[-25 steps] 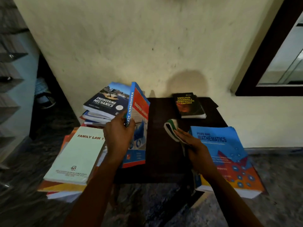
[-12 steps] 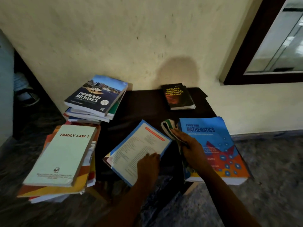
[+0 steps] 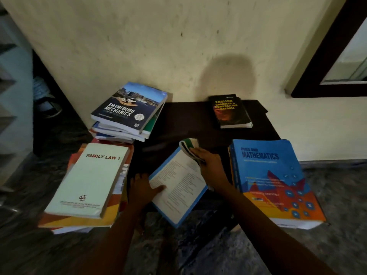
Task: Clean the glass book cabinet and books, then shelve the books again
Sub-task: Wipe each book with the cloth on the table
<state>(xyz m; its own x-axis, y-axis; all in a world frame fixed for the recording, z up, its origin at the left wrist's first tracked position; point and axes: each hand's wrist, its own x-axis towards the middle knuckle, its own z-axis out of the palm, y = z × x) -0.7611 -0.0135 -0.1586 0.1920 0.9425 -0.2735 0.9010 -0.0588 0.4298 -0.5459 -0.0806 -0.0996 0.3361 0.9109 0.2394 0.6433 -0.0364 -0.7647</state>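
Cream-covered Family Law 1 book point(image 3: 87, 181) tops a stack overhanging the dark table point(image 3: 188, 120) at far left. Behind it stands the Engineering Mechanics stack point(image 3: 129, 108). The left hand point(image 3: 143, 190) lies flat, thumb pressing the blue-edged book point(image 3: 178, 185), which lies text-side up at table centre with its near corner past the edge. The right hand point(image 3: 212, 167) grips a folded green-and-white cloth point(image 3: 189, 147) against that book's far corner. The Mathematics book point(image 3: 274, 181) lies at right. Risk: a firm wipe towards the near edge may tip the overhanging book off, and a stray left forearm may dislodge the left stack.
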